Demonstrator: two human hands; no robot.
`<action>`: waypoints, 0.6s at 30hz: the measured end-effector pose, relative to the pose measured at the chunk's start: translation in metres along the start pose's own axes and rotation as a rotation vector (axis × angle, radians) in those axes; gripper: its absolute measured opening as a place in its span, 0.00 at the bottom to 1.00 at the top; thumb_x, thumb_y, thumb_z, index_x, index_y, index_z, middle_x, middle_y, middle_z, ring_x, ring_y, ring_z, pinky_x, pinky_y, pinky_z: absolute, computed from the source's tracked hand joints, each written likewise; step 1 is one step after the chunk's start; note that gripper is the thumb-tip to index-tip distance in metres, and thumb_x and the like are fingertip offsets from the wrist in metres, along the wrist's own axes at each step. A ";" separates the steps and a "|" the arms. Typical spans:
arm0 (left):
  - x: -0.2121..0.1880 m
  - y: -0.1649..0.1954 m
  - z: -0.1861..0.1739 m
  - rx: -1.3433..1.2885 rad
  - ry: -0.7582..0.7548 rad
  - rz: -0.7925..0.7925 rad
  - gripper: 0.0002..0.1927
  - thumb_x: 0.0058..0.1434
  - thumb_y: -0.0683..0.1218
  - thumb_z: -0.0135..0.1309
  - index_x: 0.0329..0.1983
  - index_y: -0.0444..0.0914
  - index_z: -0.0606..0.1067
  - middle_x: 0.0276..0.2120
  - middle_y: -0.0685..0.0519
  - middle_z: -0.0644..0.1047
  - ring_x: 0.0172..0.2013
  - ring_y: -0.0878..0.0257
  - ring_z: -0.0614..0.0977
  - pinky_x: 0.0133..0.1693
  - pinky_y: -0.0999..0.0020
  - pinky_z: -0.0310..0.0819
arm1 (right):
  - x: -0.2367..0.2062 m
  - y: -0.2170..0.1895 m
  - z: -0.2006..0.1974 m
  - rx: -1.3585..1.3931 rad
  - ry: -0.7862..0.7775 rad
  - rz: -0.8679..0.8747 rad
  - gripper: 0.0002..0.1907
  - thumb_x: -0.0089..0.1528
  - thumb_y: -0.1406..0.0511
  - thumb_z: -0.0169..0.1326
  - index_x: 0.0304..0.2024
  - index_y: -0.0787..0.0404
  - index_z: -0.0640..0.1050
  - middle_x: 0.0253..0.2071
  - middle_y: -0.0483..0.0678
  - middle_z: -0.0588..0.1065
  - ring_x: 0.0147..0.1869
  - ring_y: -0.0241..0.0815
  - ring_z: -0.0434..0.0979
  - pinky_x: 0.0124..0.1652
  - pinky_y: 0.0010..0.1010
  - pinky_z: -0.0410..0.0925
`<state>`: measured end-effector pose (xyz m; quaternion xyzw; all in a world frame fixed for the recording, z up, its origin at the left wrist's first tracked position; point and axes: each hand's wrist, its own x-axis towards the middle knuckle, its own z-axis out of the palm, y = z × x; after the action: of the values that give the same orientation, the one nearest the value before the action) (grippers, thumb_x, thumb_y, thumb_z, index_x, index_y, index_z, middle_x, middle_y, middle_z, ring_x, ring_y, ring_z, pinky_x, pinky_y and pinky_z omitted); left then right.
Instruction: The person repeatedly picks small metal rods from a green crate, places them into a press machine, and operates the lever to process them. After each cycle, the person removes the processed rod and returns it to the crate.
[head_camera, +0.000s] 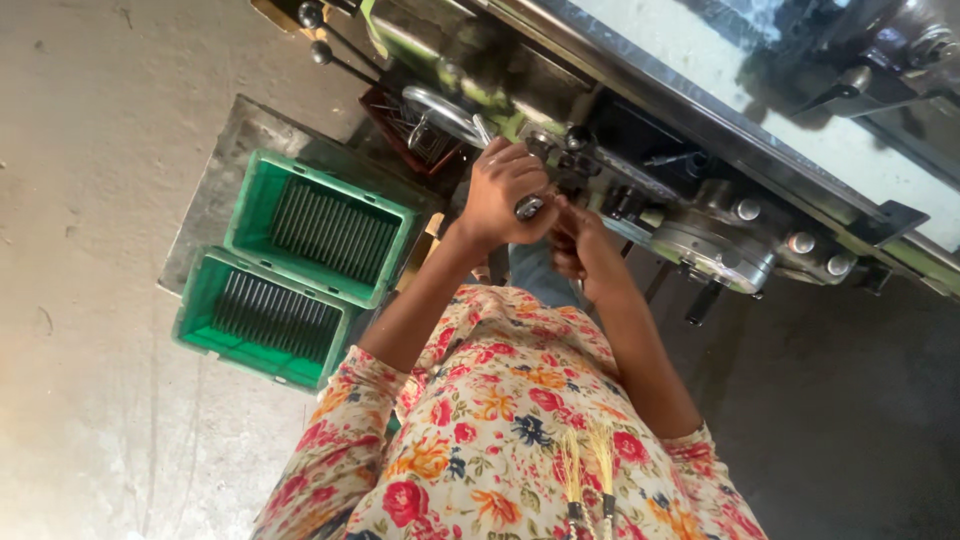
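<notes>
Below the left hand (505, 192), closed around a metal handle (529, 207) of the green machine (700, 240), two green crates (300, 270) stand on grey concrete floor (90, 250). The right hand (580, 245), just beside, is curled; its grip I cannot tell.

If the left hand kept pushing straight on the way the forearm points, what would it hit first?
The left hand, closed around a metal handle, points up toward the machine body. It would likely meet the green and black machine parts right behind the handle first, though depth is hard to judge.
</notes>
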<state>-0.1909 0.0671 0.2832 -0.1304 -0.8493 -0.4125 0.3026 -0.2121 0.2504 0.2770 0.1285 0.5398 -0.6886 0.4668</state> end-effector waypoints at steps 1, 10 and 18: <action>0.000 0.001 -0.001 0.014 0.035 -0.026 0.13 0.41 0.44 0.63 0.18 0.41 0.68 0.22 0.54 0.72 0.28 0.56 0.73 0.37 0.60 0.65 | -0.003 0.001 0.003 0.070 0.008 -0.008 0.21 0.70 0.49 0.51 0.29 0.53 0.66 0.18 0.35 0.55 0.14 0.27 0.47 0.14 0.24 0.42; -0.011 -0.008 -0.009 0.049 0.100 -0.173 0.09 0.44 0.42 0.62 0.20 0.39 0.71 0.24 0.53 0.75 0.32 0.54 0.76 0.45 0.59 0.69 | 0.014 0.043 0.043 0.276 0.167 -0.075 0.17 0.70 0.54 0.53 0.30 0.52 0.69 0.20 0.35 0.55 0.17 0.28 0.48 0.19 0.26 0.46; -0.036 -0.008 -0.006 0.151 0.190 -0.334 0.04 0.48 0.43 0.60 0.23 0.38 0.76 0.27 0.52 0.79 0.35 0.55 0.80 0.44 0.59 0.71 | 0.034 0.077 0.052 0.047 0.358 -0.357 0.19 0.72 0.55 0.53 0.30 0.56 0.68 0.21 0.37 0.60 0.20 0.28 0.53 0.21 0.24 0.49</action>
<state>-0.1643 0.0581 0.2588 0.0748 -0.8553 -0.4026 0.3174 -0.1531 0.1902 0.2258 0.1619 0.6120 -0.7386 0.2316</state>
